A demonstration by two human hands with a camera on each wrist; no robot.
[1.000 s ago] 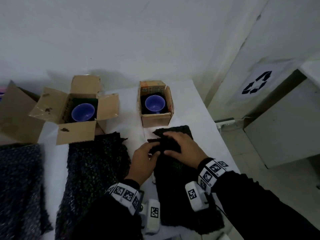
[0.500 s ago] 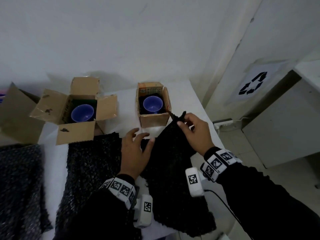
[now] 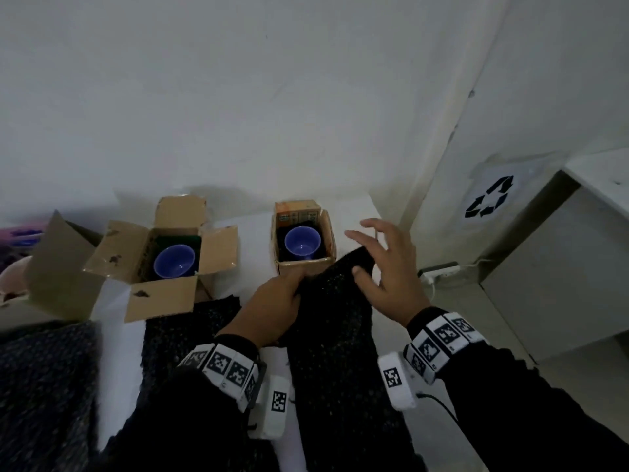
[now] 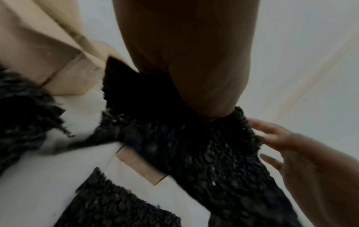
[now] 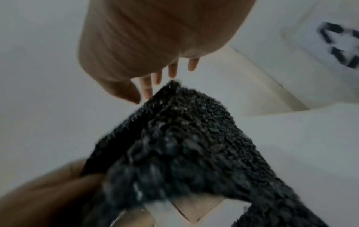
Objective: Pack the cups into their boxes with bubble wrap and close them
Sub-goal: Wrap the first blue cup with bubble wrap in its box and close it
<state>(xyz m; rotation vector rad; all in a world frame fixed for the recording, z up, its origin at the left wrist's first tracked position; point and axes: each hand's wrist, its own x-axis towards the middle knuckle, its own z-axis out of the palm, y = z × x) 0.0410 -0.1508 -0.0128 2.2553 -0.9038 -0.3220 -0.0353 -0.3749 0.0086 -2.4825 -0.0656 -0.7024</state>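
Observation:
Two blue cups sit in open cardboard boxes at the back of the white table (image 3: 115, 318): one cup (image 3: 174, 265) in the wide-flapped left box (image 3: 112, 247), another cup (image 3: 302, 240) in the small right box (image 3: 332, 240). A black bubble wrap sheet (image 3: 337, 335) is raised just in front of the small box. My left hand (image 3: 292, 284) grips its upper left edge. My right hand (image 3: 374, 257) hovers over its top right corner with fingers spread, only the thumb touching. In the right wrist view the wrap (image 5: 184, 138) peaks below straight fingers (image 5: 147, 87).
Two more black bubble wrap sheets lie on the table, one in the middle (image 3: 183, 338) and one at the far left (image 3: 44, 386). A big open box (image 3: 58, 267) stands at the left. A power strip (image 3: 439, 270) and a recycling-marked bin (image 3: 490, 199) are right of the table.
My right hand has let go of the wrap's corner and spread open. My left hand, open before, now grips the wrap's upper edge, nearer the small box.

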